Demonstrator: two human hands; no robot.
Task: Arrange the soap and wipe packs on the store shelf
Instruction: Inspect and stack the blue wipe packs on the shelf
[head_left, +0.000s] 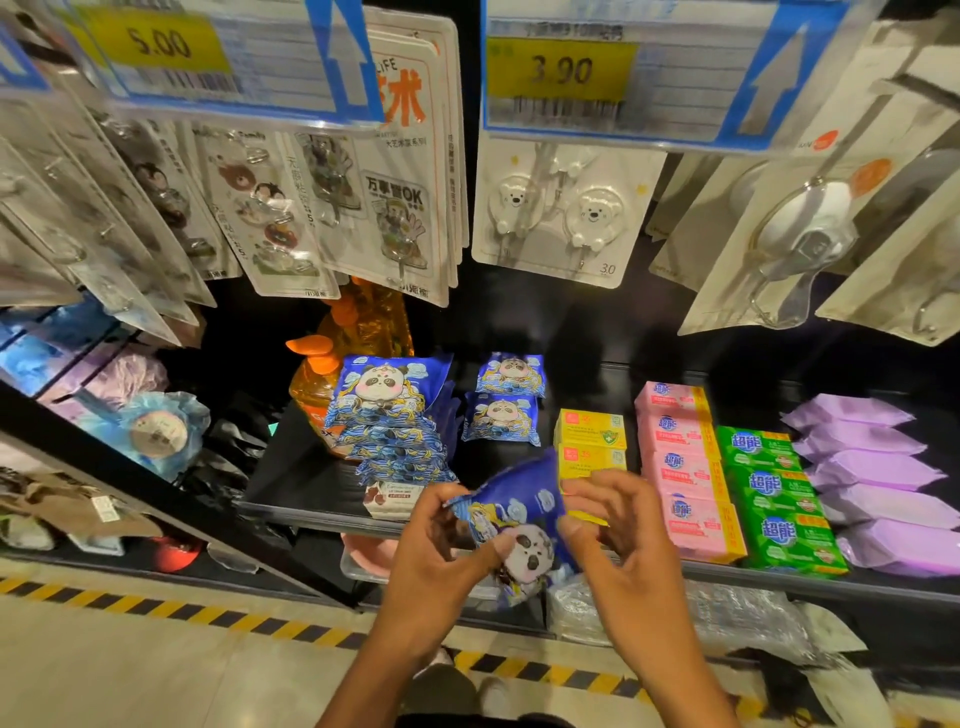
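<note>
As hands (441, 551) (623, 540) pinch one pack (519, 512) — two behind.

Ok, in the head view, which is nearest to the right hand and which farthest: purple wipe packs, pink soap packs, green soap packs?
From the right hand:
1. Pink soap packs, just to its right on the shelf.
2. Green soap packs, one row further right.
3. Purple wipe packs, at the far right end.
</note>
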